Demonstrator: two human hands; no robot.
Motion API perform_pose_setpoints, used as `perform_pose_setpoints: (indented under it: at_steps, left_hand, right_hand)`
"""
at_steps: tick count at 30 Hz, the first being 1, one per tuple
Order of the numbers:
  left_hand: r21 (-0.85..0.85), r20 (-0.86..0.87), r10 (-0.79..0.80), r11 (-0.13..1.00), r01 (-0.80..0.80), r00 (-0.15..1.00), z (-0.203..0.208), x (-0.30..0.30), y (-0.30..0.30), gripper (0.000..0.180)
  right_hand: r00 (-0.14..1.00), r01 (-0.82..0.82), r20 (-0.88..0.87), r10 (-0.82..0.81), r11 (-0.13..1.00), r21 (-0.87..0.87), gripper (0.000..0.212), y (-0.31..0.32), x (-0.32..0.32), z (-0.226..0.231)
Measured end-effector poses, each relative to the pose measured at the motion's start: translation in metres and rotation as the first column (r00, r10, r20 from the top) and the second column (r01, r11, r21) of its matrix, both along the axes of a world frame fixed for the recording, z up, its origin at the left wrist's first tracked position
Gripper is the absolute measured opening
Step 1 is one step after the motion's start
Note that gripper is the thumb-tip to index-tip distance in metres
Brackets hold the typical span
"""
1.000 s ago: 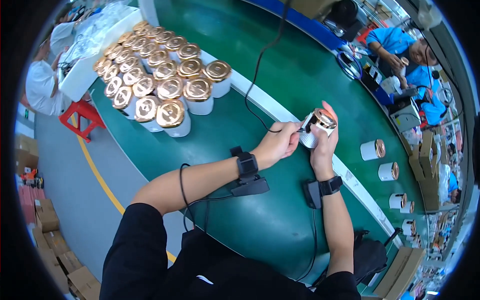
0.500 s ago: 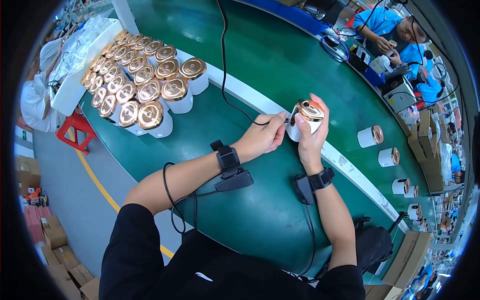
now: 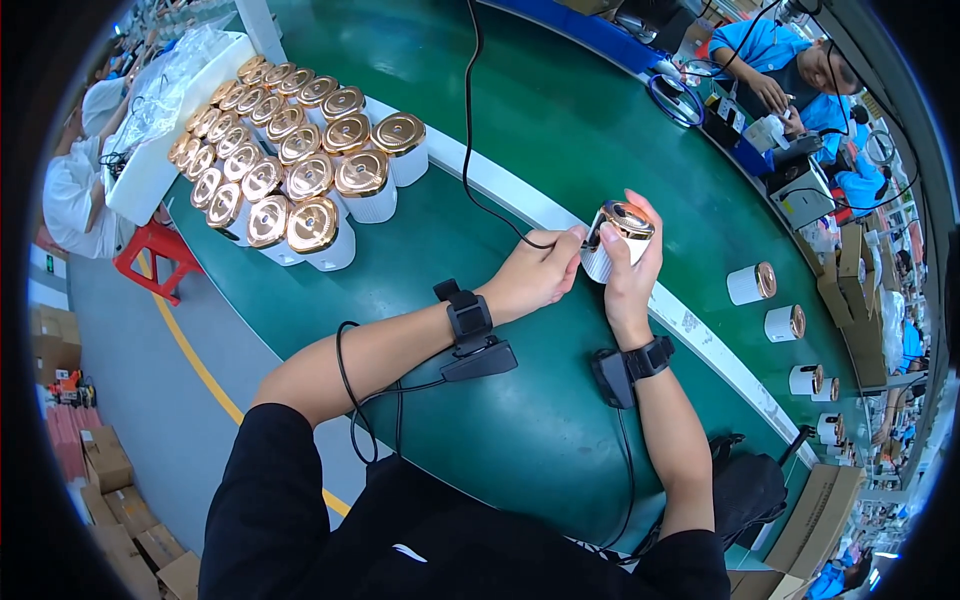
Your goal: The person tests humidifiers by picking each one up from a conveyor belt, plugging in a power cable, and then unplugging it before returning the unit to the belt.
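My right hand [image 3: 630,285] is wrapped round a white cylinder-shaped device [image 3: 596,266] with a shiny rose-gold top, thumb on its near side and fingers behind. A dark patch shows on the side of the device facing left. My left hand [image 3: 538,272] pinches the end of a thin black cable [image 3: 468,140] against that side. The cable's tip is hidden by the fingers, so I cannot tell whether it sits inside the device. Both hands are above the green table, beside the white rail [image 3: 500,190]. Each wrist wears a black strap with a small box.
Rows of similar white cylinders with rose-gold tops [image 3: 312,228] stand at the left. Several more [image 3: 752,284] lie beyond the rail at the right. A red stool [image 3: 158,262] is left of the table [image 3: 480,430]. A person in blue [image 3: 775,70] works across it.
The view has shifted slightly. My left fingers have come a little closer to the device's side. Both hands keep their hold on the cable and the device.
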State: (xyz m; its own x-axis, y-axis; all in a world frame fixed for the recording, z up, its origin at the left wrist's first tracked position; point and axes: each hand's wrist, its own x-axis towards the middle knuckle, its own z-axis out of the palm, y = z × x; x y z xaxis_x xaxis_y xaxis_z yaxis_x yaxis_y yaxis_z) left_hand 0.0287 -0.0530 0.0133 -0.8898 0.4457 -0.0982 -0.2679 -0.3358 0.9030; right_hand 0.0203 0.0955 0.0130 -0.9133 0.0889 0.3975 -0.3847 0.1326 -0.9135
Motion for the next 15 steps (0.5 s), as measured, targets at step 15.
perform_pose_setpoints:
  at_steps: [15]
  left_hand:
    - [-0.113,-0.062,-0.001,0.994,-0.006,0.998,-0.0018,0.0007,0.002,0.043]
  right_hand:
    - [0.997,-0.073,0.036,0.074,0.997,-0.028,0.05,-0.0004,0.0007,-0.0006]
